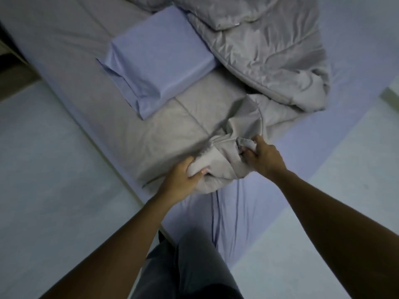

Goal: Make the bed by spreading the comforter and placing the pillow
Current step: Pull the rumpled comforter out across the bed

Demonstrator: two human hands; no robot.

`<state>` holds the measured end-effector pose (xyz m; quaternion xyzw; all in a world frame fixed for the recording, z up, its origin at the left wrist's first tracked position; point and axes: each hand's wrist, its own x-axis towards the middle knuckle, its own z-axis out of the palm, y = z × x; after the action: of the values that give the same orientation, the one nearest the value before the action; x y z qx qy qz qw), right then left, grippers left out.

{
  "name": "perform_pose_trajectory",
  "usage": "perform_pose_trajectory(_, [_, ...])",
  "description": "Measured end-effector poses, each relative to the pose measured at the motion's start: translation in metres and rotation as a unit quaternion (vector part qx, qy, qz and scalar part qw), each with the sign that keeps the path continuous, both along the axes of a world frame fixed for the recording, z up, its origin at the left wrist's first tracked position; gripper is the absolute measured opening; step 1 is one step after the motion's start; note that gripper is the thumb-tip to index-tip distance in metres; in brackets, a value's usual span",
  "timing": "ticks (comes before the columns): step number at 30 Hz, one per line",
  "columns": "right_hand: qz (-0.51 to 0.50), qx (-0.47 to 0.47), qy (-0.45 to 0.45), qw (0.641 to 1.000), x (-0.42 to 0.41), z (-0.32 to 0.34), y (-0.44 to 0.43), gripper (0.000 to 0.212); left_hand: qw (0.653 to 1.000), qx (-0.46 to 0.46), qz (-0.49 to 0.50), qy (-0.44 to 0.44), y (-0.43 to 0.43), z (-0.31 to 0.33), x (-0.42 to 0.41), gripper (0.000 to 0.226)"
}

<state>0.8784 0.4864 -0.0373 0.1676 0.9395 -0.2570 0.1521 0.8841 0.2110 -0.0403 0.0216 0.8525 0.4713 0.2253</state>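
Pale floor surrounds the bed in dim light.

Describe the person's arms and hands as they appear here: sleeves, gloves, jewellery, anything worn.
Both arms are bare from the frame edge down to the wrists, with no sleeve in view. The left hand and right hand wear no gloves, and no watch, bracelet or ring is visible. The only clothing showing is dark grey trousers at the bottom of the picture.

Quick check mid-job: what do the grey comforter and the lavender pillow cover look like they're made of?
Comforter: padded woven cloth with a faint satin sheen, probably polyester or microfibre; it shows puffy folds and a piped edge. Pillow cover: smooth, thin, slightly glossy cloth, cotton or a blend; I can't tell which.
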Motion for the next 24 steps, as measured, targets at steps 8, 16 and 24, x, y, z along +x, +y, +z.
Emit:
perform_pose_trajectory(8, [0.081,-0.029,-0.091,0.992,0.107,0.008,0.034,0.044,0.994,-0.023,-0.077,-0.074,0.008,-0.015,0.096,0.028])
perform_pose_trajectory(16, [0.131,-0.013,-0.158,0.979,0.262,-0.019,0.051,0.055,0.97,-0.171,-0.161,-0.067,0.03,-0.016,0.214,0.049])
perform_pose_trajectory(24, [0.163,-0.035,-0.281,0.945,0.392,-0.033,0.088,0.057,0.922,-0.307,-0.2,0.123,0.038,-0.019,0.271,0.027])
